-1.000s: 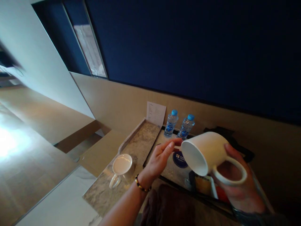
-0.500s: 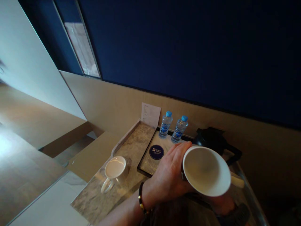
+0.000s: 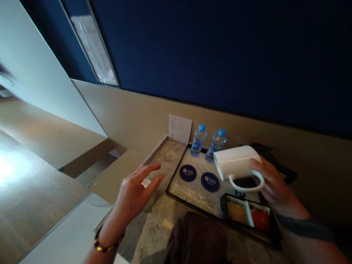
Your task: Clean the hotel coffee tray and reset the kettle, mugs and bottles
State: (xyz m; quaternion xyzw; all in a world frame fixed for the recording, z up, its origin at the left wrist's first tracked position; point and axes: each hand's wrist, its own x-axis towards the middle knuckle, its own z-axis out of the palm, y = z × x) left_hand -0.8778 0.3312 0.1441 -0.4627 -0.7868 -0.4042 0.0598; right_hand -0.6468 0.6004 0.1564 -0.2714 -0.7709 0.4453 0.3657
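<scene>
My right hand (image 3: 275,181) grips a white mug (image 3: 236,161) by its base end. The mug lies sideways in the air over the tray (image 3: 176,197), its mouth facing left and its handle hanging down. Over the left part of the counter, my left hand (image 3: 134,190) is open, thumb and fingers apart. Behind it a second white mug (image 3: 146,182) is mostly hidden. Two round dark blue coasters (image 3: 188,173) lie on the tray, and two water bottles (image 3: 198,141) with blue caps stand at its back edge.
A black box of sachets (image 3: 236,212) sits at the tray's front right. A dark cloth (image 3: 203,240) lies in front of the tray. White paper (image 3: 180,128) leans on the wall. A black kettle (image 3: 275,157), partly hidden, is at the back right.
My left hand has left the first mug and moved left, opening. The held mug has turned onto its side in my right hand. The second coaster and the sachet box now show.
</scene>
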